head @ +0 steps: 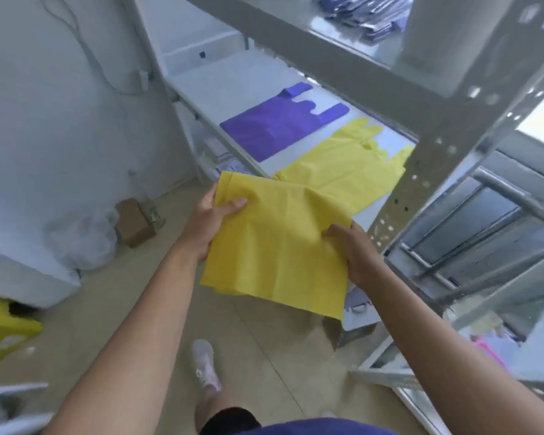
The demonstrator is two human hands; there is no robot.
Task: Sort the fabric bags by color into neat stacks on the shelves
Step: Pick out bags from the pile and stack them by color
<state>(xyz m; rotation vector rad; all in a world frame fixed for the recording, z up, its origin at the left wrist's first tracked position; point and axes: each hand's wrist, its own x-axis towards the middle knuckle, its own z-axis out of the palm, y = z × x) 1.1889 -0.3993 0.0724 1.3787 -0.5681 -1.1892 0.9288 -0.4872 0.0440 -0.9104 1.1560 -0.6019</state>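
Note:
I hold a folded yellow fabric bag in front of the shelf, just off its front edge. My left hand grips its left edge with the thumb on top. Gripping the right edge is my right hand. On the white shelf a yellow bag stack lies flat, handles pointing away. A purple bag stack lies flat just left of it. More dark purple bags rest on the shelf above.
Grey perforated shelf uprights stand to the right. A cardboard box and a clear plastic bag sit on the floor by the wall. Another yellow bag lies at the far left. My shoe is below.

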